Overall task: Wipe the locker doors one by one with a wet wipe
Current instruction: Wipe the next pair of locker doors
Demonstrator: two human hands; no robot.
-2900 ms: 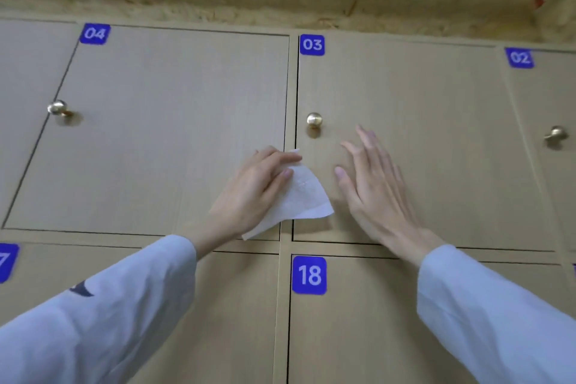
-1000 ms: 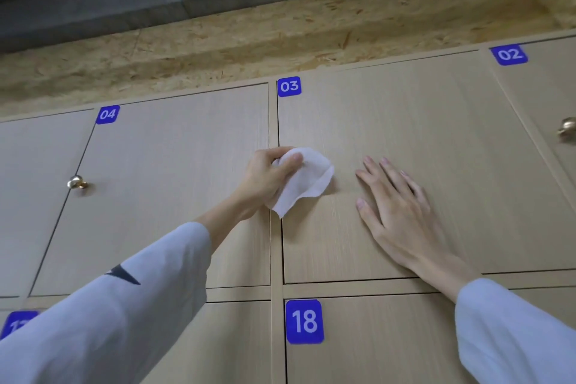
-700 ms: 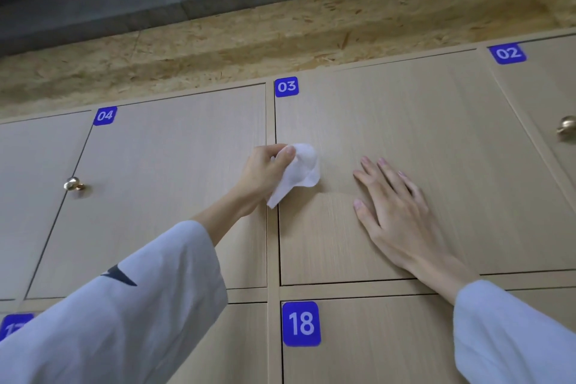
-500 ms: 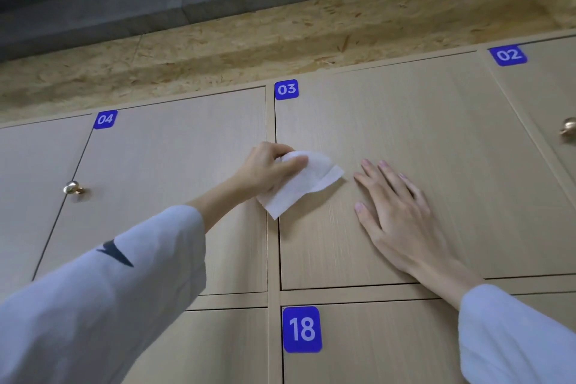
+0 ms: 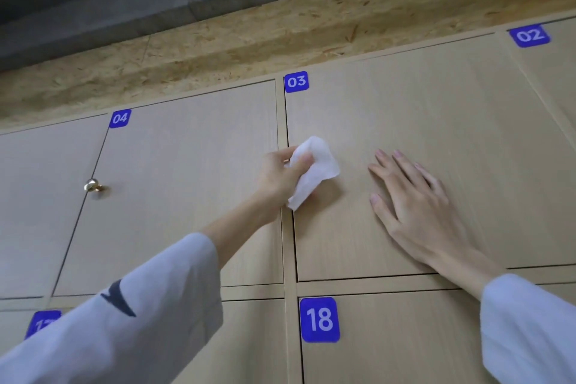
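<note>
The left hand [image 5: 279, 176] is gripping the wet wipe [image 5: 314, 170], with the fingers curled around the bunched white sheet and the thumb lying over its front. The wipe is pressing against locker door 03 [image 5: 436, 140] close to the left edge of that door, about halfway up, and one corner of it is hanging down below the hand. The knuckles of this hand are sitting over the narrow vertical strip between door 03 and door 04 [image 5: 187, 181]. The right hand [image 5: 414, 206] is lying flat on door 03, to the right of the wipe and a little lower, with the fingers straight and slightly spread, pointing up and to the left; it is holding nothing and is not touching the wipe. Both arms are wearing loose pale sleeves, and the left sleeve [image 5: 131, 315] is showing a dark mark. A blue label 03 [image 5: 296, 81] is sitting at the upper left corner of the door being wiped, and a blue label 04 [image 5: 119, 118] at the upper left corner of the next door. A brass knob [image 5: 92, 186] is standing out near the left edge of door 04. Below door 03, a door with a blue label 18 [image 5: 319, 319] is showing. At the upper right corner a label 02 [image 5: 529, 35] is marking another door. A further blue label at the lower left is partly covered by the sleeve, and its number is perhaps 17. Above the lockers a rough chipboard band [image 5: 280, 31] is running across.
</note>
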